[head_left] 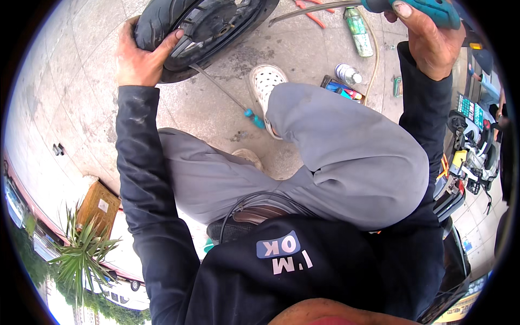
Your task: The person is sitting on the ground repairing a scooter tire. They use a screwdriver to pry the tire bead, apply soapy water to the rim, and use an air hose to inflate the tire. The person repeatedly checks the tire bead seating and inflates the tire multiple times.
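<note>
My left hand [142, 57] grips the edge of a black motorcycle wheel with its tyre [153, 26] at the top of the view, thumb pressed on the rim side. In my right hand [433, 46] is a tyre lever [319, 9] with a teal handle. Its bent metal bar points left toward the wheel, with the tip apart from it. A second lever [222, 92], thin-shafted with a teal handle, reaches from the wheel's lower edge toward my shoe. The wheel's upper part is cut off by the frame.
Red-handled pliers [314, 15], a green-labelled bottle [358, 33], a small clear bottle [348, 74] and a box of small items [342, 89] lie on the tiled floor. A hose [375, 59] runs past them. A partly dismantled motorbike [474, 146] stands right; a potted plant [81, 249] lower left.
</note>
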### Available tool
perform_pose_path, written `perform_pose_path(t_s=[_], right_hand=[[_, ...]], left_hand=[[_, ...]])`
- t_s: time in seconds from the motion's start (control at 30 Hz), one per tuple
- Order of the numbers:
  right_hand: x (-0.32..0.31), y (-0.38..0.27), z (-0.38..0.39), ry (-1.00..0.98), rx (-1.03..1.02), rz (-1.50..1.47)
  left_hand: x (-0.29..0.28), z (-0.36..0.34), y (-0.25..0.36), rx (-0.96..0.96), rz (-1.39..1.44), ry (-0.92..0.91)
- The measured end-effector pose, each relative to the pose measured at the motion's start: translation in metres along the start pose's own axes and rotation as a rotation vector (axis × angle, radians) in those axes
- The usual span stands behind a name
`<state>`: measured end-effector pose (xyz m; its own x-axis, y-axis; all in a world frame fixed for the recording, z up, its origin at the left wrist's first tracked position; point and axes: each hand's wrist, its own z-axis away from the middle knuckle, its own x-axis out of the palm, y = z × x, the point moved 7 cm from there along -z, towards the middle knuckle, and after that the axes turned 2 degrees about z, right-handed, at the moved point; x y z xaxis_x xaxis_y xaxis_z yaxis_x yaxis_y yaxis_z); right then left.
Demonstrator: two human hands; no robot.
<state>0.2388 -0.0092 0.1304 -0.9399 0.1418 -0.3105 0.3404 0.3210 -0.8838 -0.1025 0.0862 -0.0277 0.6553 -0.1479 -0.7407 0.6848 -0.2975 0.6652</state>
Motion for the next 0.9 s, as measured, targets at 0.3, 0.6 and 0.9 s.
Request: perform_pose_path(t_s=[0.3,0.6,0.9], right_hand=[[0.042,0.064,0.030,0.052,0.332,-0.188],[0.066,0.099,0.011,0.117,0.430,-0.126],[0.082,0.099,0.015,0.103,0.443,-0.088]], left_hand=[[0.005,0.005,0.013,0.037,-0.086,0.000],[0.006,0.008,0.022,0.064,-0.018,-0.001],[0.009,0.024,0.029,0.039,-0.004,0.011]])
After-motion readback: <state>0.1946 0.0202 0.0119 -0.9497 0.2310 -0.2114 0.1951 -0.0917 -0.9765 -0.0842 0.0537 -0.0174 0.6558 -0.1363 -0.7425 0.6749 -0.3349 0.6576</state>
